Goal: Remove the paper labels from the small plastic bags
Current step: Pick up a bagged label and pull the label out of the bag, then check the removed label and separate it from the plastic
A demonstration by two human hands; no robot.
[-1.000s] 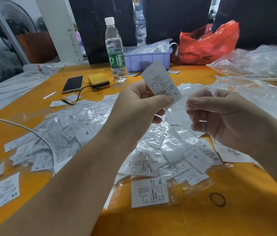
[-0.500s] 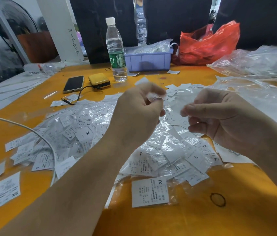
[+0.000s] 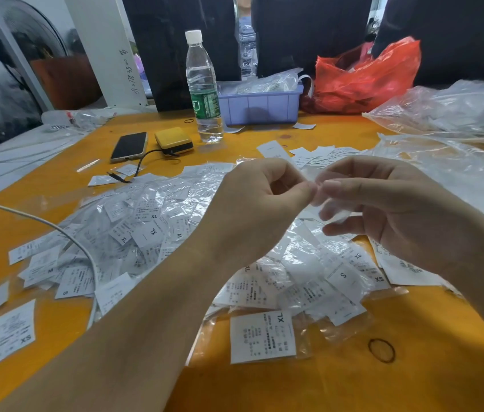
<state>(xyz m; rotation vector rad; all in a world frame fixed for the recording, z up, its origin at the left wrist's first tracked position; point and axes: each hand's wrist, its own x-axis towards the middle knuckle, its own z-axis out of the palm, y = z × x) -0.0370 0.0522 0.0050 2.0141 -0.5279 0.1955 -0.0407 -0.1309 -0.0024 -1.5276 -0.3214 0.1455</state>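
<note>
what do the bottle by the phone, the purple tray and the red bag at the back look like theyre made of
Bottle: clear, glossy plastic, most likely; you see through it, and it has a white screw cap and green wrap label.
Purple tray: rigid moulded plastic, matte to satin, with ribbed walls.
Red bag: thin, shiny plastic film, crumpled, slightly translucent with bright highlights.

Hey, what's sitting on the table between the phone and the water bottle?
In the head view, a yellow power bank sits between the phone and the water bottle, with a dark cable plugged into it.
</note>
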